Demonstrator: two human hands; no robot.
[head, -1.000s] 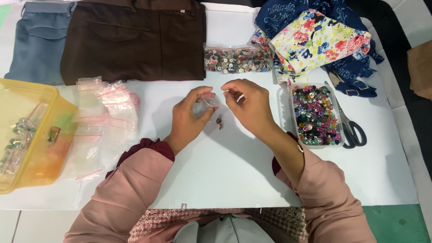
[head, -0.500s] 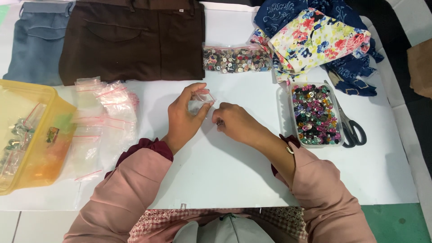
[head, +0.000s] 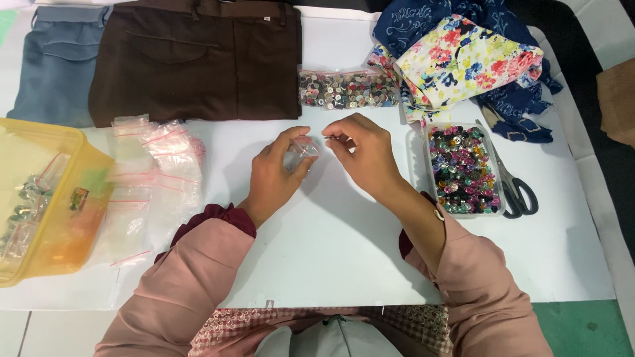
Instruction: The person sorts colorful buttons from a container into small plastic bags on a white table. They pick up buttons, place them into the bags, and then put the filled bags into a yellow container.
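A sewing workshop — folded trousers [head: 195,59], button trays [head: 463,168], scissors [head: 516,188].

Bright even overhead light, soft shadows under the forearms, sharp focus, slight bending at edges

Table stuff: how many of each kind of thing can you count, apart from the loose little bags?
Folded trousers: 2, brown trousers and blue trousers
Button containers: 2, clear tray and button bag
Yellow tub: 1
Scissors: 1
Floral cloth: 1
Total: 7
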